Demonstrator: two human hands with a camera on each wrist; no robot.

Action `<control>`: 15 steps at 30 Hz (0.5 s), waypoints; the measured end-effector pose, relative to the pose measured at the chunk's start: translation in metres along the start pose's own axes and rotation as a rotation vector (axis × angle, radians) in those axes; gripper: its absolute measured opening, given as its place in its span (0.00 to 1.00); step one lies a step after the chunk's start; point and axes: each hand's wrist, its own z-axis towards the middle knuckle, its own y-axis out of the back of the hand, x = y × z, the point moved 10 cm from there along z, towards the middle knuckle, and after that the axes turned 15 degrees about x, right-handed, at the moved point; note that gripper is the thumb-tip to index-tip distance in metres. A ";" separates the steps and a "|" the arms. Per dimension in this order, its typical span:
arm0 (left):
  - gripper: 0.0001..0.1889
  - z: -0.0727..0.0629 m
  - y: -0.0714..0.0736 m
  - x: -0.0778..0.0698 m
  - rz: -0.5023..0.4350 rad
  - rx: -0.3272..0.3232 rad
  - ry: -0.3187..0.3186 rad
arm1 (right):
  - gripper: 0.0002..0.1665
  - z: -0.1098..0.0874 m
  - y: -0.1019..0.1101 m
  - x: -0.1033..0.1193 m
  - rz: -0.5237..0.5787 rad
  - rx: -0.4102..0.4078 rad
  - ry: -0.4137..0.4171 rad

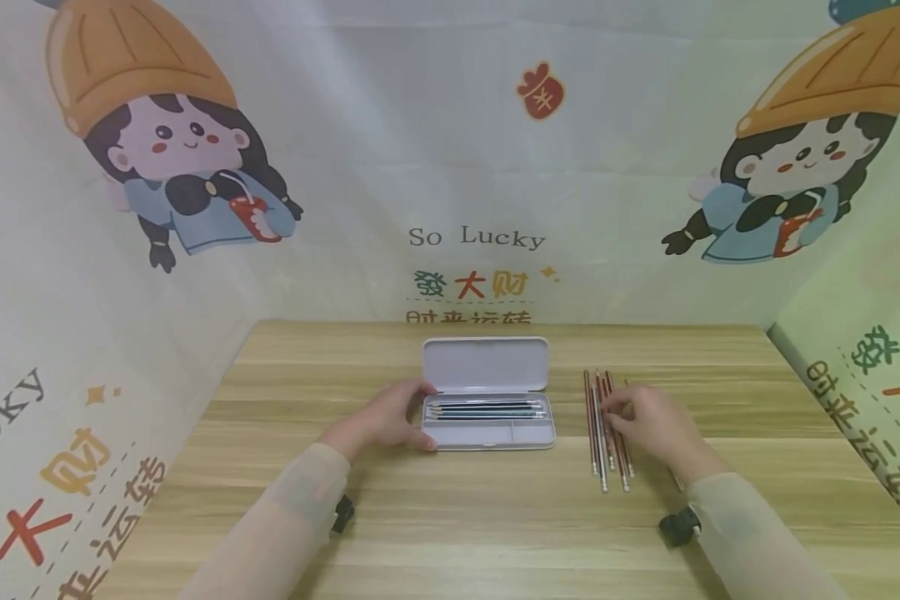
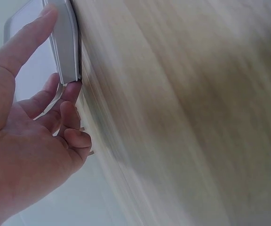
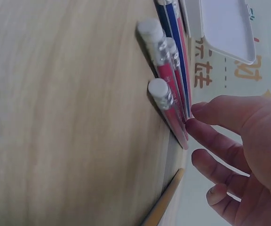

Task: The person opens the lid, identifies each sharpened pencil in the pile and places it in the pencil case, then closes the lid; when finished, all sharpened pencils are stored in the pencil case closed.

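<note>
Now, left grip (image 1: 392,418) clasping case (image 1: 468,435) edge, pencils (image 3: 166,71) apart, right grip (image 1: 656,423) there, pinch unclear

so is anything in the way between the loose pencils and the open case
Nothing visible is: only bare tabletop separates the loose pencils from the case. Its lid stands open, and the left hand holds the opposite end.

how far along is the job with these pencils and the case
Partway, it seems. Done: the pencil case is open, with several dark pencils lying inside. In hand: the left hand holds the case's left end; the right hand is at the loose pencils, grip unclear. Remaining: those loose, mostly reddish pencils on the table, presumably bound for the case.
</note>
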 end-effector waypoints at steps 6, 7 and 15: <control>0.45 -0.001 0.001 -0.002 0.010 -0.005 -0.005 | 0.09 -0.001 0.001 -0.002 -0.011 -0.007 -0.014; 0.45 -0.002 0.001 -0.002 0.013 -0.006 -0.006 | 0.08 -0.001 0.001 -0.002 -0.010 -0.009 -0.013; 0.45 0.000 0.000 -0.001 0.014 -0.004 -0.009 | 0.11 0.000 -0.003 0.001 0.005 0.003 -0.009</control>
